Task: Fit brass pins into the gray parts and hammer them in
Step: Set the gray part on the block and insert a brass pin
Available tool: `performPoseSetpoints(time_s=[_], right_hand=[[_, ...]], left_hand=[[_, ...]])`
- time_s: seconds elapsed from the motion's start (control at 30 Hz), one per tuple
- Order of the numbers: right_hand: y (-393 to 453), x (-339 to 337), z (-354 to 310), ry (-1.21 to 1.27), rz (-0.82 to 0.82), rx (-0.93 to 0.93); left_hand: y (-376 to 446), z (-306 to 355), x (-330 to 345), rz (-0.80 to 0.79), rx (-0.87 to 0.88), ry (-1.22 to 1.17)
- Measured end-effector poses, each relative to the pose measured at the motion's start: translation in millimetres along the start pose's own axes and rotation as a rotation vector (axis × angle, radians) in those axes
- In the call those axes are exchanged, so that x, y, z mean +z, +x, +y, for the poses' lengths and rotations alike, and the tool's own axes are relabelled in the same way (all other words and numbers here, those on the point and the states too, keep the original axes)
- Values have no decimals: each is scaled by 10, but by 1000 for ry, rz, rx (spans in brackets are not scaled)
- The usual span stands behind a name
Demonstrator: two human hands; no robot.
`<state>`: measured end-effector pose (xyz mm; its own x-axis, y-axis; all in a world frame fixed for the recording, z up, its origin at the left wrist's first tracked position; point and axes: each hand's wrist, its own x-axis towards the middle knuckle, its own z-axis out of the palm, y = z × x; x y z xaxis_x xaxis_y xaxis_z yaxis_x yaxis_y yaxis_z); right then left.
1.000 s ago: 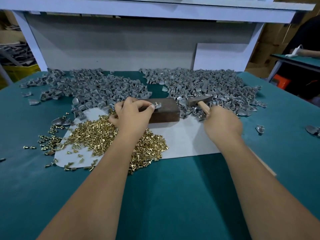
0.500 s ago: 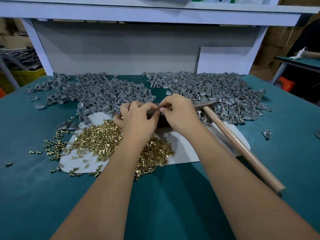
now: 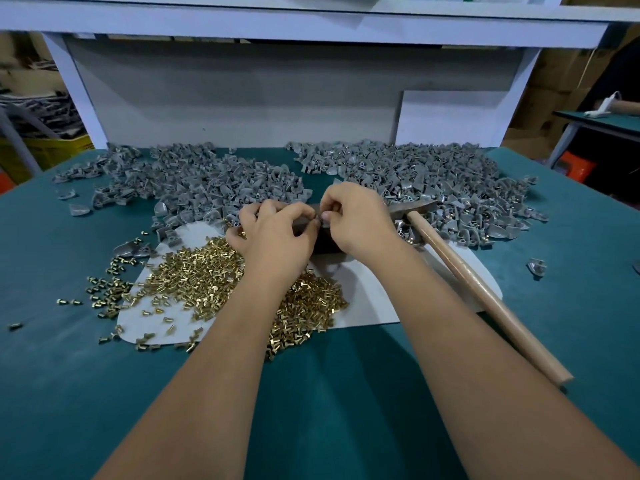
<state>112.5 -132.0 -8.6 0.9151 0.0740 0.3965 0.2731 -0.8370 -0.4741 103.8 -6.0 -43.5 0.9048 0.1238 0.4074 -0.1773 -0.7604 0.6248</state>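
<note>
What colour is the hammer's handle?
Light tan, bare wood; the hammer handle shows best in the head view, lying right of the hands.

The scene is lit evenly and fairly brightly from above, with a cool, bluish cast on the white shelf (image 3: 311,26) across the top of the frame. Soft shadows are thrown beneath the forearms onto the teal bench (image 3: 69,375), darkest at lower centre. Small glints are seen on the brass pins (image 3: 194,278) left of centre. Strong wide-angle distortion is evident: the shelf edge is bowed and the bench corners are curved away. The corners at upper left and upper right are dimmer and softer. The centre is rendered fairly sharp, though fine detail is smeared by compression.
</note>
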Motion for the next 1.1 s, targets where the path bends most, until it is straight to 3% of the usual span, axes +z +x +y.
performPoseSetpoints(time_s=[0.13,0.33,0.6,0.73,0.87,1.1], right_hand=[[-69,66,20,75,75,-7],[-16,-5,-2,96,12,59],[-44,66,-33,-5,69,49],[-136,106,38,153,133,38],[-164,29,85,486,124,175],[-151,13,73,458,89,175]], left_hand=[[-10,29,-6,-7,-24,2],[-33,57,-29,-17,-35,-47],[-43,80,-30,-10,-36,-32],[-22,54,-41,-39,-49,-71],[3,36,-57,-67,-68,-95],[9,29,-65,-88,-79,-157]])
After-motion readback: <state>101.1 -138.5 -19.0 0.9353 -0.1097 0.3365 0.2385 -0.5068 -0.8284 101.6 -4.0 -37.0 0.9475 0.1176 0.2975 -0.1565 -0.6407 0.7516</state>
